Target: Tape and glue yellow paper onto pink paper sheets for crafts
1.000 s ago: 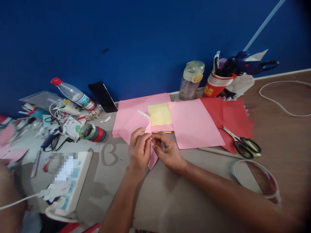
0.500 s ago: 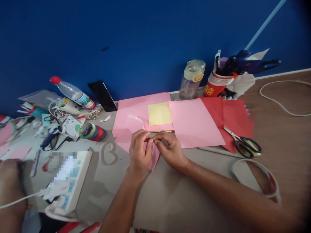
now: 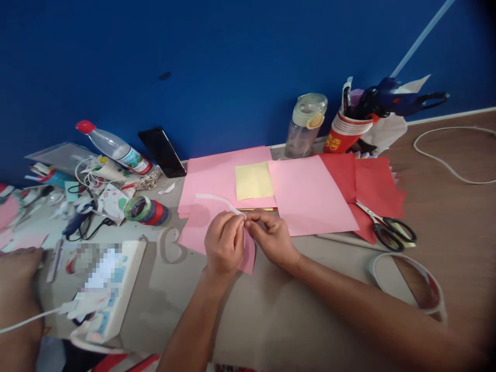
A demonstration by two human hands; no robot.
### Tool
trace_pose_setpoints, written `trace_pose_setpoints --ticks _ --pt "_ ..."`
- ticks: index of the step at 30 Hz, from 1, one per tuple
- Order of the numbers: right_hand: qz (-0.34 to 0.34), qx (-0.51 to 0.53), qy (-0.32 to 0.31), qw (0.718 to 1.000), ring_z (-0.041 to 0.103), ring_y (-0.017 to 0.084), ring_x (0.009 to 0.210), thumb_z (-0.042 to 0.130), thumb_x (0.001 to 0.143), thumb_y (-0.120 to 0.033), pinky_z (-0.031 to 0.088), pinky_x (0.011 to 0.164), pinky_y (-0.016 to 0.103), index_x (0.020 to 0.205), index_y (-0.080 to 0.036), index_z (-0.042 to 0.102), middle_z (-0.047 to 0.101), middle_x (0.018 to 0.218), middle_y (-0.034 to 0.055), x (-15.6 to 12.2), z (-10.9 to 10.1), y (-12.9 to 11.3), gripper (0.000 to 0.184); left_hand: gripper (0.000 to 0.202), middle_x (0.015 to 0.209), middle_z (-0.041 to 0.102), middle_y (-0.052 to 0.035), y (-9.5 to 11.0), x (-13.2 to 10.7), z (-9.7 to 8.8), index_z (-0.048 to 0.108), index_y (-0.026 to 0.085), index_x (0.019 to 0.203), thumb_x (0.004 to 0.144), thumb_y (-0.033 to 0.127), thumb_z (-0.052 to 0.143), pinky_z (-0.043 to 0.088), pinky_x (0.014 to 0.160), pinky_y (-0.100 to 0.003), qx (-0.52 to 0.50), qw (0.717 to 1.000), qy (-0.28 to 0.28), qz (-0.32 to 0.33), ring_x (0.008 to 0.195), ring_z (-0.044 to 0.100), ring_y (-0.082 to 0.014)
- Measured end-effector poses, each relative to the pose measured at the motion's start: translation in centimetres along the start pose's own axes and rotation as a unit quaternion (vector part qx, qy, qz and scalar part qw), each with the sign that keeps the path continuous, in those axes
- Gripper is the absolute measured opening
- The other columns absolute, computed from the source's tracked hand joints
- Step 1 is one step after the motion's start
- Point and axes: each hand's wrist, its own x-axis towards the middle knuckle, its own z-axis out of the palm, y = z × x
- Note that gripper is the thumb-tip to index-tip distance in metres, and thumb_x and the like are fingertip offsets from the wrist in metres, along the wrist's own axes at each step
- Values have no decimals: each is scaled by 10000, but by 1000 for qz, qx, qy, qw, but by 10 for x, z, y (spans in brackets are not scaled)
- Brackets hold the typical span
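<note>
My left hand and my right hand meet fingertip to fingertip in front of the pink paper. Both are closed in a pinch at one end of a narrow white strip, perhaps tape. The strip curves away to the left over a loose pink sheet. That sheet lies partly beneath my left hand, and its corner shows below my fingers. The exact pinch point is mostly covered by my fingertips. Just beyond, a yellow paper square rests on pink sheets.
Scissors lie on red paper at the right, near a large tape roll. A clear bottle and red paper cups stand behind. Leftward are tape rolls, a power strip and another person's hand.
The white strip's free part has swung up and left, and more of it shows. My left hand has turned slightly, its fingertips now closer to my right hand's. The loose pink sheet has shifted a little.
</note>
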Motion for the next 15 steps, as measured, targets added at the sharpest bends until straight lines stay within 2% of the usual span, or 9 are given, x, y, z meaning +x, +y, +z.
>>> trace_pose_setpoints --ticks 6,12,15 --pt "-47 -48 -13 998 645 159 802 549 851 -145 512 759 306 860 -229 685 693 836 18 -1 -2 -3 159 225 908 635 -77 -1 1 -1 585 155 1038 844 45 552 531 932 -406 37 998 -12 40 875 637 -172" --pt "-62 -86 -1 994 653 172 813 546 861 -158 512 780 327 876 -234 690 710 853 25 -1 -2 -3 164 198 827 648 -72 -1 4 -2 600 127 988 819 28 573 517 950 -409 88 992 -8 89 790 657 -161" --pt "-69 -112 5 991 655 180 826 542 859 -151 509 799 346 883 -241 698 717 864 29 -1 -2 -3 181 191 816 654 -64 -1 5 -1 599 142 990 833 42 555 509 958 -408 101 990 -6 93 778 668 -158"
